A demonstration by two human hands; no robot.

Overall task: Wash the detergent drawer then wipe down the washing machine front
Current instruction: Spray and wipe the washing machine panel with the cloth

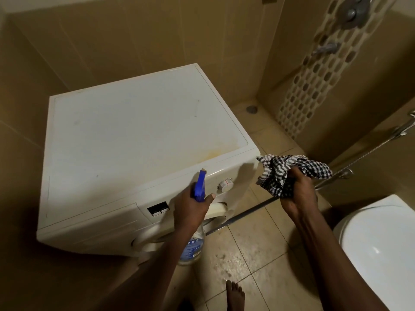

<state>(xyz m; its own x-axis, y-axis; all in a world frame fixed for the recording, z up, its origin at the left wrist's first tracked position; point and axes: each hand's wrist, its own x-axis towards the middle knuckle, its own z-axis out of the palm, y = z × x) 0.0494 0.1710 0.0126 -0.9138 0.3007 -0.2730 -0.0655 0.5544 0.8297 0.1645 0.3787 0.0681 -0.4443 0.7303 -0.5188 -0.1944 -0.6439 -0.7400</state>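
Hands at machine front: bottle left, cloth right

Washing machine [143, 131] stood white against the tan tiled wall, seen from above, its front panel facing the person. Left hand [190, 209] was closed round the neck of a spray bottle [193, 243], thumb lying out to the side. The blue trigger head [199, 185] rose above the knuckles and pointed toward the panel, just beside the dial [225, 184]. The bottle body hung below the hand, in front of the round door [152, 234].

Right hand [298, 191] gripped a bunched checked cloth [292, 169] off the machine's right corner — near it, not touching it. Detergent drawer [101, 218] sat at the left end of the panel, apparently flush and closed, left of the dark buttons [158, 208] and well apart from both hands.

Bottle was clear with a blue label; the liquid level could not be read. Toilet [381, 243] stood to the right with its white lid down — contents hidden. A bare foot [234, 295] rested on the tiled floor [258, 254].
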